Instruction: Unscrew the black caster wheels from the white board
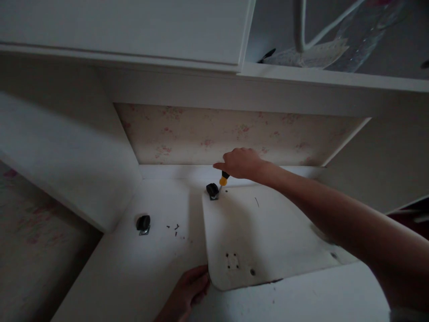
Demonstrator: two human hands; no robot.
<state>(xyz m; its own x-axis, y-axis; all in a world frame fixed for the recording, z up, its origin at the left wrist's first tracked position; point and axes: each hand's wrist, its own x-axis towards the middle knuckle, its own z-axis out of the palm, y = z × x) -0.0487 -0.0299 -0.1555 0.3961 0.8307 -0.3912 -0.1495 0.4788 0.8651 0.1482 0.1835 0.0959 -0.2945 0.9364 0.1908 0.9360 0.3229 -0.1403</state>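
My right hand [243, 163] is closed round the handle of a yellow and black screwdriver [223, 180]. Its tip points down at the metal plate of a black caster wheel [212, 190], which sits at the far left corner of a white board [268, 232]. With my left hand [192, 286] I grip the board's near left edge; the fingertips are partly hidden against it. Near that corner the board shows a square mark with screw holes [232, 261]. A second caster wheel [143, 222] lies loose to the left, and several small screws [176, 228] are scattered between it and the board.
The board lies on a white surface [167, 268] under a white cabinet [117, 31]. Flowered wallpaper [208, 138] covers the wall behind. On the upper right shelf [328, 79] are a white bent tube [301, 27] and clear plastic wrapping [365, 40]. White panels close in both sides.
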